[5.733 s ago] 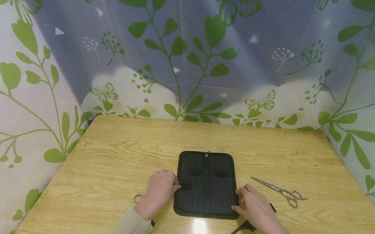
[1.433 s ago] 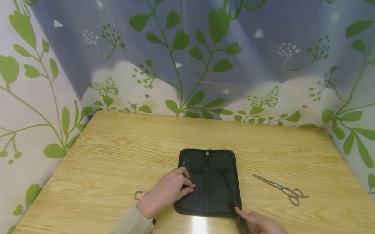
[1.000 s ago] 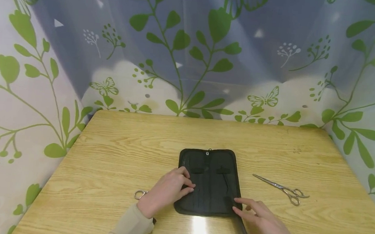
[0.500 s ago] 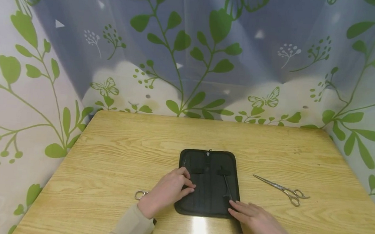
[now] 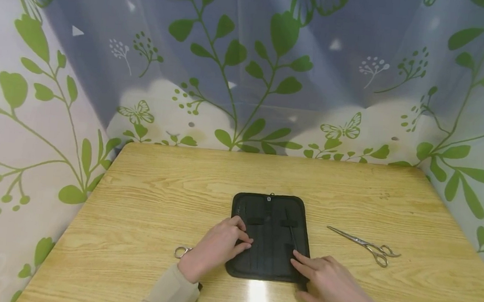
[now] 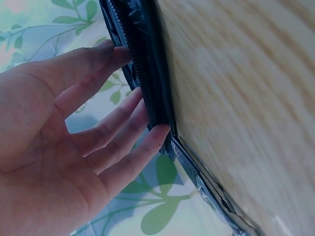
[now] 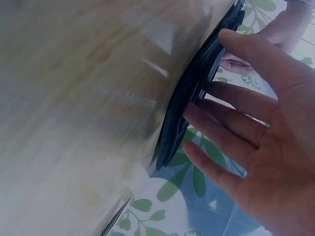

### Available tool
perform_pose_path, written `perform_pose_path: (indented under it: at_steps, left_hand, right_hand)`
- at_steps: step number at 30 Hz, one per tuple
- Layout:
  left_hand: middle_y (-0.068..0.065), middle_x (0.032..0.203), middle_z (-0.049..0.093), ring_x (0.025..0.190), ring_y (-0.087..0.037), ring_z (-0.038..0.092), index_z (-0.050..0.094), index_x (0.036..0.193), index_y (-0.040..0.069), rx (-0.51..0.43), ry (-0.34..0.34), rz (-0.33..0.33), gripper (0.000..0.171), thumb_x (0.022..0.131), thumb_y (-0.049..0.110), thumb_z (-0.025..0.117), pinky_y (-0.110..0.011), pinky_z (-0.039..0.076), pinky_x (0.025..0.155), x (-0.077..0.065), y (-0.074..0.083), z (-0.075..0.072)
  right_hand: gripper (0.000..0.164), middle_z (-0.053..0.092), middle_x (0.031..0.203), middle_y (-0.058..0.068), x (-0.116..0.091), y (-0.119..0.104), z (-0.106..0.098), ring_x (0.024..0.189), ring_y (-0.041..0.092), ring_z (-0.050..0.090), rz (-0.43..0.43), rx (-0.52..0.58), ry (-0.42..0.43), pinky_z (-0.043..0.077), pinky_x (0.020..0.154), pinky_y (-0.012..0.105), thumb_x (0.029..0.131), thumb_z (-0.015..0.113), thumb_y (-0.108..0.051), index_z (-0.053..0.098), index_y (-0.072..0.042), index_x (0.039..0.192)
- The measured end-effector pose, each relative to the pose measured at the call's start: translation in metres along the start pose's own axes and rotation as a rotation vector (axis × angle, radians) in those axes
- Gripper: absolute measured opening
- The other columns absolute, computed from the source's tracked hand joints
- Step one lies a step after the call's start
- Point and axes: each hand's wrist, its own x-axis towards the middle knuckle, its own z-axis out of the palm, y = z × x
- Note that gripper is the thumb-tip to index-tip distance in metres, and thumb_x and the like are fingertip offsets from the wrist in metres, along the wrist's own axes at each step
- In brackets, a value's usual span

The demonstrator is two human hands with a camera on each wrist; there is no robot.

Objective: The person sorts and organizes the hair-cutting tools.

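A black zip case [image 5: 264, 263] lies opened flat on the table, with elastic loops on its inside. My right hand [image 5: 327, 283] presses straight fingers on a black tail comb in the case's right half, thumb by the near edge. The comb's thin tail [image 5: 290, 228] points away from me through a loop; its toothed part is mostly under the fingers. My left hand [image 5: 216, 247] rests on the left half; in the left wrist view its loosely extended fingers [image 6: 130, 152] touch the case's zipped edge [image 6: 140, 73]. The right wrist view shows the right fingers [image 7: 221, 132] spread along the case's side [image 7: 184, 98].
Metal scissors [image 5: 361, 242] lie to the right of the case on the wooden table [image 5: 157, 182]. A metal finger ring [image 5: 181, 251] shows beside the left wrist, the rest of it hidden. A leaf-patterned curtain [image 5: 248, 75] stands behind the table.
The right hand has let go of the case's edge, taken the tail comb from the table and slid it tail first into the right half. The left hand has moved onto the left half.
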Motion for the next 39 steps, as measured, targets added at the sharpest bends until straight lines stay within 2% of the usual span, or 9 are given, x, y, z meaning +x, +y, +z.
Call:
perform_pose_path:
  at_steps: [6, 11, 16, 22, 30, 39]
  left_hand:
    - [-0.002, 0.1, 0.059, 0.086, -0.013, 0.053, 0.075, 0.093, 0.015, 0.003, 0.001, 0.006, 0.018, 0.084, 0.027, 0.066, -0.027, 0.051, 0.073, 0.0, 0.0, 0.002]
    - [-0.002, 0.099, 0.059, 0.085, -0.012, 0.052, 0.075, 0.093, 0.015, 0.005, 0.006, 0.008, 0.019, 0.084, 0.028, 0.066, -0.027, 0.051, 0.073, 0.0, 0.0, 0.002]
    - [-0.002, 0.099, 0.059, 0.085, -0.012, 0.052, 0.075, 0.093, 0.015, 0.014, 0.01, 0.007, 0.019, 0.085, 0.029, 0.065, -0.027, 0.051, 0.073, 0.0, -0.001, 0.004]
    - [-0.002, 0.1, 0.059, 0.086, -0.012, 0.052, 0.075, 0.093, 0.015, 0.008, 0.003, 0.01, 0.018, 0.083, 0.027, 0.067, -0.027, 0.051, 0.074, 0.0, -0.001, 0.005]
    - [-0.003, 0.1, 0.059, 0.086, -0.013, 0.052, 0.075, 0.093, 0.015, 0.009, 0.004, 0.009, 0.017, 0.083, 0.026, 0.067, -0.027, 0.051, 0.074, 0.001, 0.0, 0.003]
    - [-0.003, 0.099, 0.059, 0.086, -0.013, 0.053, 0.076, 0.092, 0.014, 0.011, 0.021, 0.012, 0.017, 0.083, 0.026, 0.067, -0.027, 0.052, 0.074, 0.001, 0.0, 0.003]
  right_hand:
    - [0.055, 0.063, 0.123, 0.009, 0.005, 0.003, 0.002, 0.092, 0.016, 0.061, 0.033, 0.019, -0.06, 0.054, 0.074, 0.041, 0.073, 0.072, -0.041, 0.065, -0.007, 0.116]
    - [0.057, 0.062, 0.123, 0.01, 0.009, 0.004, 0.0, 0.094, 0.019, 0.06, 0.022, 0.017, -0.099, 0.052, 0.078, 0.043, 0.074, 0.071, -0.043, 0.065, -0.007, 0.117]
    - [0.055, 0.064, 0.121, 0.01, 0.015, 0.004, -0.001, 0.092, 0.018, 0.061, 0.004, -0.029, -0.102, 0.052, 0.077, 0.039, 0.074, 0.071, -0.042, 0.066, -0.007, 0.115]
    - [0.053, 0.064, 0.12, 0.01, 0.02, 0.004, 0.002, 0.092, 0.02, 0.062, 0.013, -0.064, -0.093, 0.053, 0.077, 0.042, 0.077, 0.069, -0.041, 0.065, -0.005, 0.116]
    - [0.054, 0.063, 0.122, 0.013, 0.022, 0.007, 0.007, 0.092, 0.023, 0.062, 0.031, -0.005, -0.086, 0.055, 0.074, 0.042, 0.077, 0.07, -0.041, 0.065, -0.005, 0.116]
    - [0.056, 0.061, 0.124, 0.013, 0.024, 0.011, 0.01, 0.093, 0.024, 0.062, 0.097, 0.11, -0.065, 0.057, 0.063, 0.034, 0.074, 0.07, -0.042, 0.065, -0.006, 0.117]
